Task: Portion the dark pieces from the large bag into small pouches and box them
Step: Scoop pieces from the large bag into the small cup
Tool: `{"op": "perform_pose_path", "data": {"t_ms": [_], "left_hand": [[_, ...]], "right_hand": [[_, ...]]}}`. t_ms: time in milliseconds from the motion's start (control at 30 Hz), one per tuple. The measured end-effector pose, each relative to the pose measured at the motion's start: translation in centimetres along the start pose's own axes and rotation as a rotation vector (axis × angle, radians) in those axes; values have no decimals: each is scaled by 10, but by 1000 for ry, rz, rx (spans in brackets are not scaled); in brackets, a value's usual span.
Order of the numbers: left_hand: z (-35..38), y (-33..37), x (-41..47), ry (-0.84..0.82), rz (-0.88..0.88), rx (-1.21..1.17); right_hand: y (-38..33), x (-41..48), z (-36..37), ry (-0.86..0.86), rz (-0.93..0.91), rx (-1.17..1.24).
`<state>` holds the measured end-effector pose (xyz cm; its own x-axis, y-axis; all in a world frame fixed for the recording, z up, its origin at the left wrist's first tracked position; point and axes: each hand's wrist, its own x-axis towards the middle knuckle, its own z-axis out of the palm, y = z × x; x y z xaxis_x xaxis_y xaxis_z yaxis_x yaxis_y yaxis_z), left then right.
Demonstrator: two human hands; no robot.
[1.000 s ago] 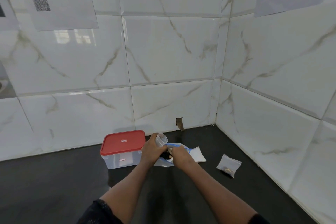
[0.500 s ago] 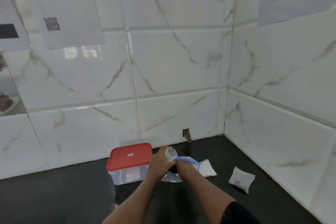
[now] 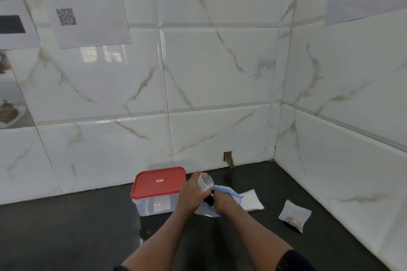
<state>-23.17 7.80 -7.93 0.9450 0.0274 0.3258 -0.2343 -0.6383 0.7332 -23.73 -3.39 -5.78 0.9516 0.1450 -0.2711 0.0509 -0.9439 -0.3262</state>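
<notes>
My left hand (image 3: 191, 191) grips a small clear pouch (image 3: 205, 181), held upright with its mouth up. My right hand (image 3: 222, 200) reaches into the large clear bag with a blue zip edge (image 3: 226, 191) lying on the counter; its fingers are curled around dark pieces (image 3: 209, 200) that show between my two hands. A clear box with a red lid (image 3: 159, 189) stands shut just left of my left hand. To the right lies a small filled pouch (image 3: 294, 215) with brownish pieces at its bottom.
A stack of flat white pouches (image 3: 251, 200) lies under and behind the large bag. The black counter (image 3: 66, 233) ends at white tiled walls behind and on the right, forming a corner (image 3: 275, 158). Paper sheets hang on the walls.
The camera has tilted upward, so the hands and objects sit lower in view. My right hand has pushed a little deeper into the large bag; my left hand still holds the pouch.
</notes>
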Motion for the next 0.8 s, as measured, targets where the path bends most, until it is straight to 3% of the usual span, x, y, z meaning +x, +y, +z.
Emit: {"op": "perform_pose_path", "data": {"t_ms": [400, 567, 800], "left_hand": [[-3, 0, -1, 20, -19, 5], [-4, 1, -3, -3, -5, 7], [-3, -7, -4, -6, -8, -18]], "right_hand": [[0, 0, -7, -38, -13, -132], [6, 3, -1, 26, 7, -163], [5, 0, 2, 3, -20, -93]]}}
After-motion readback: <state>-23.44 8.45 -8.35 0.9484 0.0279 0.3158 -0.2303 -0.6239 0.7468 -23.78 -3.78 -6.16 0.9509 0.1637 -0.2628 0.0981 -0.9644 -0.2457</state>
